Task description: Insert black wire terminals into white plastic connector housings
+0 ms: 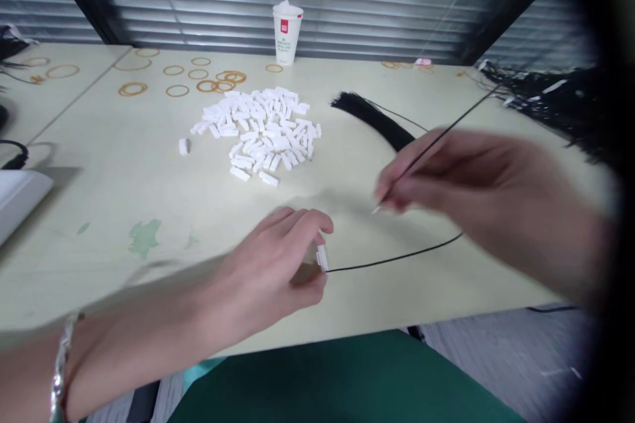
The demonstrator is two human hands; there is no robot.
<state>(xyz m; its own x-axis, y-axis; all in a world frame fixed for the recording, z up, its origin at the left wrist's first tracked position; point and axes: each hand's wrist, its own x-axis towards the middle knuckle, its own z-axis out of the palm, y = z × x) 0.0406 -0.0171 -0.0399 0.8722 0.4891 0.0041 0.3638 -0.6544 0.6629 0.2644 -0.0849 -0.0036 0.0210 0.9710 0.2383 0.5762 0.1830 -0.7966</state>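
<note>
My left hand (278, 258) pinches a small white plastic connector housing (322, 256) between thumb and fingers. From the housing's lower end a thin black wire (397, 258) runs right and passes behind my right forearm. My right hand (461, 178), slightly blurred, is closed on a black wire (446, 132) near its pale tip, which points down and left towards the housing but stays apart from it. Whether both wire stretches are one piece I cannot tell. Just beyond my right hand lies a bundle of black wires (374, 120), partly hidden by it.
A heap of white connector housings (268, 129) covers the table's middle, with one loose housing (184, 146) to its left. Rubber bands (218, 84) lie behind. A paper cup (286, 33) stands at the back by the blinds. Tangled black wires (560, 102) fill the right side.
</note>
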